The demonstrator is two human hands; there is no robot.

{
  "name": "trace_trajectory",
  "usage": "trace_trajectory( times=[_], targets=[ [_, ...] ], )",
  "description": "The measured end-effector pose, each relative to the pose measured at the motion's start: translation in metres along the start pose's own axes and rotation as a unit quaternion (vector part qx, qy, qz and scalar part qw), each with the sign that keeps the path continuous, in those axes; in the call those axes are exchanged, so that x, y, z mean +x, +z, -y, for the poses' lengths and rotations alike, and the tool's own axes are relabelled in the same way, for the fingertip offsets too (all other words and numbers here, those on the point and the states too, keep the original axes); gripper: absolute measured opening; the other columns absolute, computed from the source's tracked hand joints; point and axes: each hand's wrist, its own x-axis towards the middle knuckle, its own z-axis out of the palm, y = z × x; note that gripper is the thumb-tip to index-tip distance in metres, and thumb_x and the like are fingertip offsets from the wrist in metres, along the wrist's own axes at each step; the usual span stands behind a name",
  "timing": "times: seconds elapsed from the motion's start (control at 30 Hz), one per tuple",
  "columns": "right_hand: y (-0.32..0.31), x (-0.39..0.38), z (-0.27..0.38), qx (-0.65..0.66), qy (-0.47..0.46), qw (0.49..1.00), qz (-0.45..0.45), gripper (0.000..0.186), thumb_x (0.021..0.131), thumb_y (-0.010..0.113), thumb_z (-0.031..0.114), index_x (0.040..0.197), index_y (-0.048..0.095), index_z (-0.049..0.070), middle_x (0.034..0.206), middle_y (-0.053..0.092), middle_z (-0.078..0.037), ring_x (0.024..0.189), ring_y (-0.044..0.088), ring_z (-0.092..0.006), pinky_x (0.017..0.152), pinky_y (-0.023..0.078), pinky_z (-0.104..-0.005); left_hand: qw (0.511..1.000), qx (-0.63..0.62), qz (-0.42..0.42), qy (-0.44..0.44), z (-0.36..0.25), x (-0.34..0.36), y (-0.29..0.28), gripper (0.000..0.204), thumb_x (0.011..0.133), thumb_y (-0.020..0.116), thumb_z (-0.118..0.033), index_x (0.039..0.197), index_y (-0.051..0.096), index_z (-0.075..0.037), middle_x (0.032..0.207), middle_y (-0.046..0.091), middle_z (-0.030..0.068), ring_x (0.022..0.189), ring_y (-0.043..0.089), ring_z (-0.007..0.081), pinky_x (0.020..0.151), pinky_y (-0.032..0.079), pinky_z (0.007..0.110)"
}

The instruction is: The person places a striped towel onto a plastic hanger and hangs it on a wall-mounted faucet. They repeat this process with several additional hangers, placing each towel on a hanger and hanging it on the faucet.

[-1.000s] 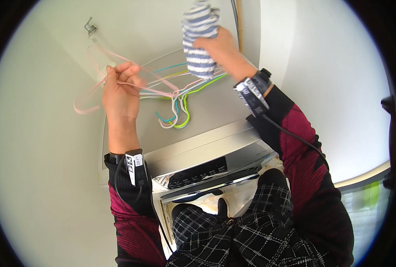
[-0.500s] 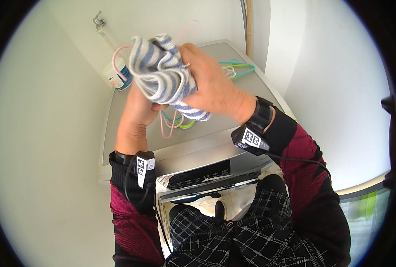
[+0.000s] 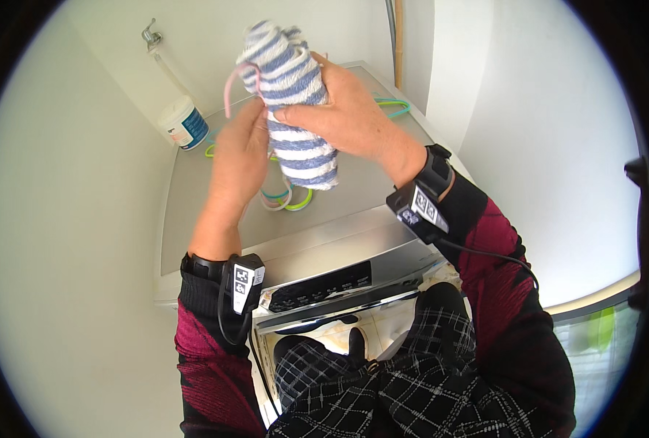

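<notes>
A blue-and-white striped towel (image 3: 299, 155) is bunched lengthwise above the metal lid, its folds gathered at the top. My right hand (image 3: 357, 117) is closed around the towel, thumb across its front. A thin pink clothes hanger (image 3: 229, 89) curves out by the towel's upper left side; most of it is hidden by cloth and fingers. Slightly blurred, my left hand (image 3: 240, 157) pinches at the hanger, against the towel's left edge. Beneath them on the lid lie green and teal hangers (image 3: 302, 201), partly covered by my hands and the towel.
Below the hands is a grey-topped appliance (image 3: 215, 212) with a dark control panel (image 3: 321, 287) along its front. A white-and-blue tub (image 3: 186, 125) stands at its far left. A metal tap (image 3: 150, 33) sticks out of the wall, and walls close in on both sides.
The towel has turned more upright, its striped outer face now toward me. My right thumb has come across its front. My left hand has come out from beneath to its left side.
</notes>
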Motion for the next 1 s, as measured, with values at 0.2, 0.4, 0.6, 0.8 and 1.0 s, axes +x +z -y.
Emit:
trace_trajectory(
  times=[0.2,0.4,0.6,0.8,1.0],
  targets=[
    [-0.01,-0.006,0.033,0.212,0.0,0.975,-0.072,0.038,0.08,0.082,0.015,0.112,0.068,-0.001,0.101,0.075,-0.008,0.089,0.072,-0.0161,0.081,0.058,-0.0306,0.978,0.195,0.061,0.052,0.004,-0.01,-0.001,0.022,0.097,0.057,-0.009,0.11,0.067,0.006,0.097,0.074,0.0247,0.088,0.072,0.0346,0.082,0.054,0.041],
    [-0.007,-0.008,0.037,-0.107,-0.205,0.972,-0.035,0.057,0.073,0.085,0.017,0.126,0.065,0.007,0.108,0.071,-0.009,0.102,0.069,-0.0271,0.088,0.057,-0.0379,0.946,0.264,-0.001,0.187,0.005,-0.011,0.004,0.021,0.098,0.059,-0.01,0.11,0.065,0.006,0.092,0.069,0.0285,0.09,0.066,0.0479,0.079,0.052,0.045],
    [-0.01,-0.002,0.025,-0.318,-0.265,0.903,-0.113,0.053,0.07,0.082,0.013,0.121,0.067,0.011,0.104,0.065,-0.01,0.098,0.064,-0.0334,0.084,0.055,-0.0421,0.948,0.299,-0.009,0.108,0.008,-0.013,0.007,0.023,0.1,0.058,-0.017,0.1,0.07,0.003,0.089,0.068,0.0295,0.084,0.063,0.0517,0.074,0.051,0.056],
    [-0.019,-0.005,0.024,-0.346,-0.242,0.899,-0.11,0.048,0.071,0.083,0.014,0.116,0.068,0.008,0.103,0.066,-0.011,0.097,0.065,-0.0332,0.085,0.054,-0.0402,0.941,0.308,-0.116,0.081,0.012,-0.004,-0.003,0.025,0.104,0.055,-0.018,0.113,0.07,-0.001,0.084,0.067,0.0282,0.078,0.065,0.0463,0.07,0.051,0.051],
    [-0.054,-0.015,0.029,-0.244,-0.143,0.959,-0.033,0.053,0.07,0.083,0.014,0.119,0.066,0.003,0.104,0.069,-0.014,0.095,0.067,-0.0355,0.087,0.053,-0.0372,0.949,0.126,-0.276,0.084,-0.004,0.009,-0.036,0.037,0.111,0.046,-0.023,0.138,0.062,-0.004,0.072,0.058,0.0018,0.057,0.045,0.0154,0.056,0.041,0.03]
  ],
)
